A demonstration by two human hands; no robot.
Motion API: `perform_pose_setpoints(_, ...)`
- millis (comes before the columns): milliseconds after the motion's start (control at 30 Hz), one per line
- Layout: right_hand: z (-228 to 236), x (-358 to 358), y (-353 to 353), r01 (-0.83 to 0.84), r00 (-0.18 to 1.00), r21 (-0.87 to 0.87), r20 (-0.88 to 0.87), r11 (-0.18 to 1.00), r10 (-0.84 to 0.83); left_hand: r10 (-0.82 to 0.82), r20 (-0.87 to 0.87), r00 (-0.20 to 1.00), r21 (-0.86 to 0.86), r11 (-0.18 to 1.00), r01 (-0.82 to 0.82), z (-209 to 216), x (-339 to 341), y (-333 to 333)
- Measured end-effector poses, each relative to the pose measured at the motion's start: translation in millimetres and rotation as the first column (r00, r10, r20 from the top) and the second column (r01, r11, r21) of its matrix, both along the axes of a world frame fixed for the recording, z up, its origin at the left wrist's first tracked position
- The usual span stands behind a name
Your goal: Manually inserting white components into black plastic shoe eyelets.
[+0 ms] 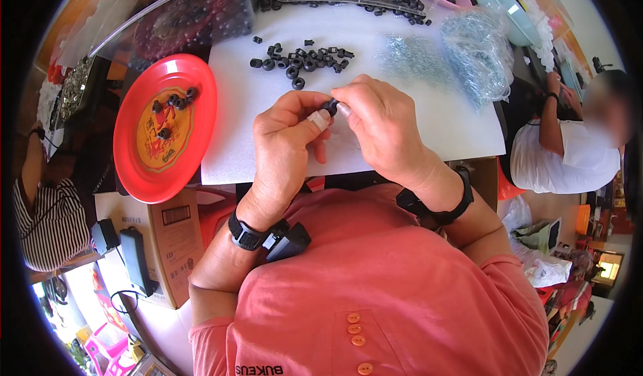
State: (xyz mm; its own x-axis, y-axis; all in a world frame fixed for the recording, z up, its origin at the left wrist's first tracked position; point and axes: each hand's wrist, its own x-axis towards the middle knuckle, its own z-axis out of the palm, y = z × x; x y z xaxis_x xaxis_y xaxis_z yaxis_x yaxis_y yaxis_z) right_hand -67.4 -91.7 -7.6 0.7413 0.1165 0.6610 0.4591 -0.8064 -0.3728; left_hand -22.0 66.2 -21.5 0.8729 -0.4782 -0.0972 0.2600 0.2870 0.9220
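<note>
While the left hand pinches a black part above the table, the right hand grips it too; from there, loose pieces lie at eleven o'clock, a red tray at nine.

Bright, diffuse light falls on the white table, with overexposure at lower left and glints along the left clear bin. Fisheye curvature increases toward the black margin; a co-worker's head is blurred.
</note>
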Motion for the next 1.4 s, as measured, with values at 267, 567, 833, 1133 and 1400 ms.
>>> perform_pose_setpoints(267, -1, 3, -1, 0.013, 1.000, -0.031, -0.025, 0.999, -0.014, -0.006, 0.010, 1.000, 0.022, 1.000, 0.005, 0, -1, 1)
perform_pose_setpoints(567, 6, 0, 14, 0.105, 0.994, -0.127, 0.051, 0.986, -0.099, -0.014, 0.015, 1.000, 0.012, 1.000, 0.014, -2, 0, 1)
perform_pose_setpoints(833, 8, 3, 5, 0.036, 0.998, -0.004, -0.057, 0.999, -0.036, -0.003, 0.016, 1.000, -0.010, 1.000, 0.003, -2, -1, 2)
perform_pose_setpoints(1133, 9, 4, 4, 0.013, 0.992, 0.163, -0.124, 0.987, 0.007, -0.008, 0.007, 1.000, 0.008, 1.000, 0.008, -1, -2, 2)
perform_pose_setpoints(1400, 12, 5, 2, 0.000, 0.953, 0.400, -0.277, 0.917, 0.121, -0.014, 0.056, 0.998, 0.023, 1.000, 0.013, -3, -2, 5)
